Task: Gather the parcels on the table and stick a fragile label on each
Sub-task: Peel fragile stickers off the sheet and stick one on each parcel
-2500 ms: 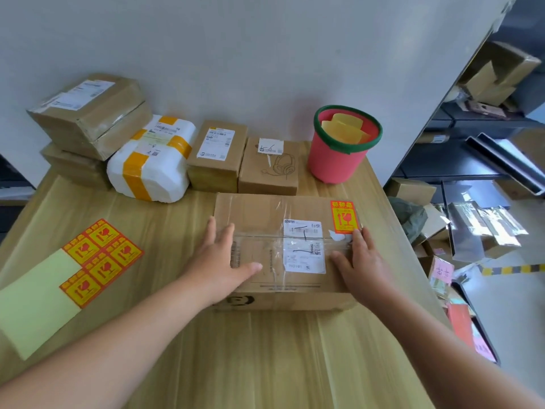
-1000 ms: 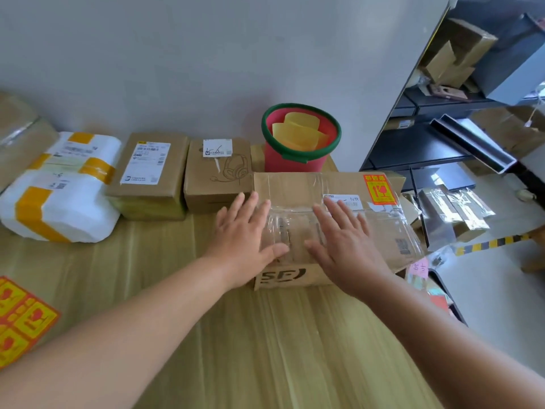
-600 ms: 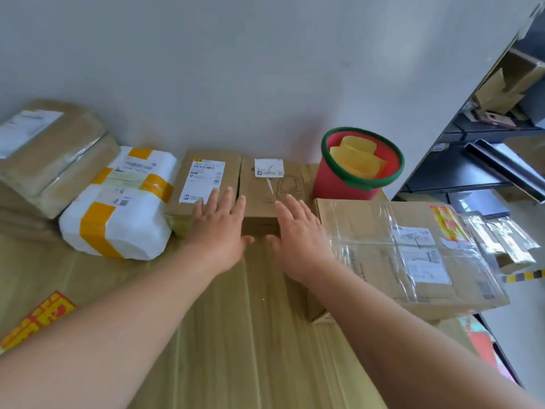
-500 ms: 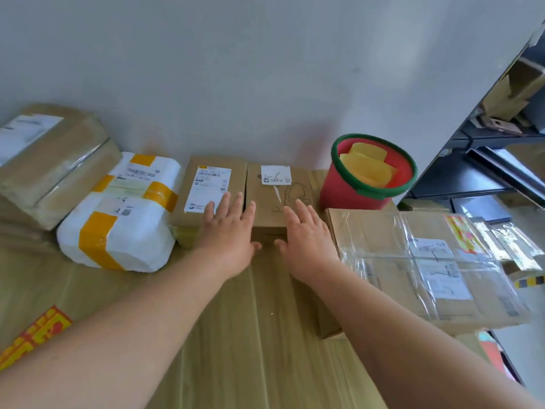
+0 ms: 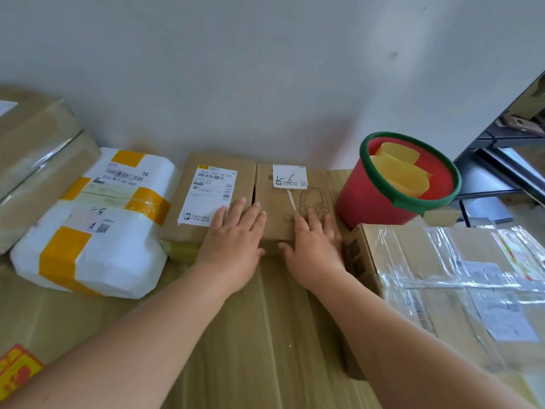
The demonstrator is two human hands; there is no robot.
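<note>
Wooden table [image 5: 250, 335] fills the near ground and is bare between the two forearms. At its near-left corner peeks the sheet of fragile labels [image 5: 14, 370], red on yellow.

On the near right lies the big taped box [image 5: 442, 290], with a blurred fragile label [image 5: 519, 258] at its far-right corner. Seconds ago this box sat mid-table under both hands. It has since been slid off to the right, and both hands have gone forward. I judge that parcel finished and the next one being fetched.

The left hand [image 5: 233, 240] lies flat, fingers straight, across the near edge of the printed-label box [image 5: 206, 199], reaching the seam with its neighbour. The right hand [image 5: 315, 249] rests straight fingers on top of the headphone box [image 5: 295, 199], with the thumb spread at the box's near face. Neither hand grips anything.

No fragile label shows on either small box. None shows on the white parcel [image 5: 94, 225] with yellow tape to the left, or on the stacked brown parcels [image 5: 35, 160] at far left.

The bare middle strip offers a straight pull toward the near side. The right hand's lane is tight: the big box's corner is just beside the wrist, and the red bucket [image 5: 380, 205] of yellow backing strips stands just beside the headphone box. The big box hides the table's right edge, so I cannot tell whether it overhangs. Behind everything stands the grey wall [image 5: 265, 69].
</note>
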